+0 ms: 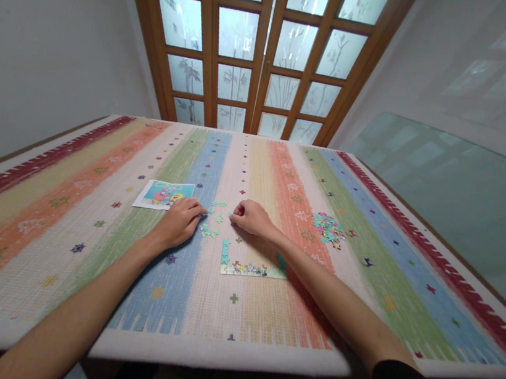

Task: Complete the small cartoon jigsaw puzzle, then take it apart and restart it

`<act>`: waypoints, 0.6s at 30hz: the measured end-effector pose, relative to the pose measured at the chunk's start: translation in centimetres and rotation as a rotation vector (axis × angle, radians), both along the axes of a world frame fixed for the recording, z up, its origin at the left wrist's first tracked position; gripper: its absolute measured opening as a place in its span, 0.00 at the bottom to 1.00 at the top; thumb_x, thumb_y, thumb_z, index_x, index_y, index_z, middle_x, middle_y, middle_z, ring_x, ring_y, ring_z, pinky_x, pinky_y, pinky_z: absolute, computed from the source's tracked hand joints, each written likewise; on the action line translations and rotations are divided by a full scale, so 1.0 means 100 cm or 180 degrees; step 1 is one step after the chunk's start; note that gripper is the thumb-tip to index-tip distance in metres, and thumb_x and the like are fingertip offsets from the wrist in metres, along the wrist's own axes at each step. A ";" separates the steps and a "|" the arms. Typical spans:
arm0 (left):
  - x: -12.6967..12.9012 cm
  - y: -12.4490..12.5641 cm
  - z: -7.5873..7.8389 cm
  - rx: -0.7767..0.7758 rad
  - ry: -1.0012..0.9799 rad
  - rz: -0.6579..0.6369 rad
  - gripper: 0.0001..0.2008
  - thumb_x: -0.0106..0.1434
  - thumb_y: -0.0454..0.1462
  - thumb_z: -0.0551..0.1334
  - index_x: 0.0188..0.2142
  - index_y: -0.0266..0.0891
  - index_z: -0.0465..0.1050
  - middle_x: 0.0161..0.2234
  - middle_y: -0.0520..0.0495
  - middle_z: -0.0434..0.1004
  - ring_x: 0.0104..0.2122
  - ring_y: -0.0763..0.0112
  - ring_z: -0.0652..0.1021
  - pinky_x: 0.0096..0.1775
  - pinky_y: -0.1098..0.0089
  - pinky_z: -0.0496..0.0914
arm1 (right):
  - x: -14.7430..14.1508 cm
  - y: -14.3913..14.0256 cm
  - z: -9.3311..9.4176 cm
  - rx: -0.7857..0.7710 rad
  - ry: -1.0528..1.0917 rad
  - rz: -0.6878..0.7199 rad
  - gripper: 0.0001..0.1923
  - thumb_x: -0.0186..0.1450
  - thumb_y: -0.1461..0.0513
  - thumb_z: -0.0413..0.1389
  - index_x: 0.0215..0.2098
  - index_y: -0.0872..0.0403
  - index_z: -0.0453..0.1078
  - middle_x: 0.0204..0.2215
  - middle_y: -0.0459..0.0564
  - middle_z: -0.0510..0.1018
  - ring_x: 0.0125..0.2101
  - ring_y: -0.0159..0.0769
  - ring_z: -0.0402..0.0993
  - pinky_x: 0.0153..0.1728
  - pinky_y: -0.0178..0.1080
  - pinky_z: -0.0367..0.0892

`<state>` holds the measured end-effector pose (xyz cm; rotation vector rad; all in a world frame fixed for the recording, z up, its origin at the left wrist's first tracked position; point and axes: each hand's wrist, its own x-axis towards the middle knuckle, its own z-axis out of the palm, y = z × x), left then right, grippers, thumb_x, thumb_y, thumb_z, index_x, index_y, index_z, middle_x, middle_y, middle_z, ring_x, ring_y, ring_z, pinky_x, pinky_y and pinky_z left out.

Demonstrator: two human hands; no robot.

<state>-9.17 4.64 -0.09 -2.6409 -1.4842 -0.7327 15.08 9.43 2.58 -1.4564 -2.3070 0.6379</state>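
My right hand (pixel 252 217) is closed in a pinch on a small teal puzzle piece (pixel 231 215), just above the cloth. To its left, my left hand (pixel 181 220) rests low over the cloth with fingers stretched and slightly bent, the fingertips beside a few loose teal puzzle pieces (pixel 209 231). One single piece (pixel 219 218) lies between the two hands. Nearer to me is a partly joined jigsaw (pixel 249 269), with a bottom strip and a left side standing up from it; my right forearm covers part of its right side.
A picture card (pixel 149 196) with cartoon figures lies left, partly behind my left hand. A heap of mixed puzzle pieces (pixel 329 229) sits to the right. The striped tablecloth (pixel 104 219) covers the table. Wooden glazed doors (pixel 266 54) stand beyond, and a glass panel (pixel 458 191) leans at right.
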 end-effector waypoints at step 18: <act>0.002 -0.007 0.004 -0.0116 0.0085 -0.0438 0.11 0.70 0.41 0.57 0.43 0.41 0.77 0.43 0.43 0.77 0.44 0.57 0.75 0.50 0.55 0.67 | 0.093 0.002 0.004 -0.0959 0.1288 0.0363 0.06 0.60 0.60 0.62 0.35 0.53 0.74 0.28 0.49 0.78 0.26 0.35 0.71 0.28 0.39 0.67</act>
